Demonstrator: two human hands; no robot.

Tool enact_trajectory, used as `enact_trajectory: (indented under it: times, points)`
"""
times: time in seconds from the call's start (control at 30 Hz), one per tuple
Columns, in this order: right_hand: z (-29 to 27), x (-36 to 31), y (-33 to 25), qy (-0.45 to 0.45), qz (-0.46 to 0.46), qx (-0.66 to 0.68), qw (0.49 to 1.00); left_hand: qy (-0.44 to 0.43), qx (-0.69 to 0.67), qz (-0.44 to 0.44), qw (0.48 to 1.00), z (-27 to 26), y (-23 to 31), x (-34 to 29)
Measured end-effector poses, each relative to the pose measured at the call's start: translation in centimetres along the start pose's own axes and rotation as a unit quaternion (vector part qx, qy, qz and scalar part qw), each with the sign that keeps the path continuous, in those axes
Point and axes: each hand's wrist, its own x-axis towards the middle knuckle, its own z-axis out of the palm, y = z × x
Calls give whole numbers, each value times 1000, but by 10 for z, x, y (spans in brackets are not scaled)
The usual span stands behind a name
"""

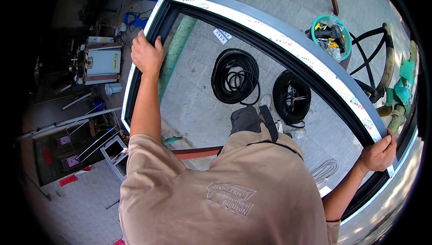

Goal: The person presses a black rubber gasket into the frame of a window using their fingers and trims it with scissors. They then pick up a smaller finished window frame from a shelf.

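A large grey metal window frame [288, 42] with black inner channels and printed white protective film surrounds my body at about waist height. My left hand [147, 53] is closed round its left side, fingers over the outer edge and thumb toward the inside. At the far right corner, my right hand [379, 153] grips the frame with its fingers wrapped over the edge. Through the opening, a coil of black rubber strip [218, 85] lies on the floor. A second black coil [280, 106] has scissors [294, 97] lying in it.
Beyond the frame stands a teal bucket [317, 23] holding a cordless drill [335, 33] and small bags. Padded green-wrapped bars [181, 42] run by the left side and at the far right. Machinery [103, 60] and metal profiles stand at left. A grey cable coil [325, 170] lies near right.
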Motion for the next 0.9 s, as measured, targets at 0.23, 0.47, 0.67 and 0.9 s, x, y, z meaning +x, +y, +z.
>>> enact_trajectory:
  times: [0.23, 0.47, 0.67, 0.9]
  points:
    - [1, 1, -3, 7, -12, 15, 1000, 55, 28, -25, 998, 10, 5, 4]
    - [1, -1, 1, 3, -14, 12, 1000, 43, 35, -10, 998, 10, 4, 5]
    - [2, -1, 4, 5, -19, 7, 1000, 5, 55, 3, 998, 1, 7, 10]
    - [1, -1, 2, 4, -8, 8, 1000, -45, 56, 5, 997, -5, 13, 23]
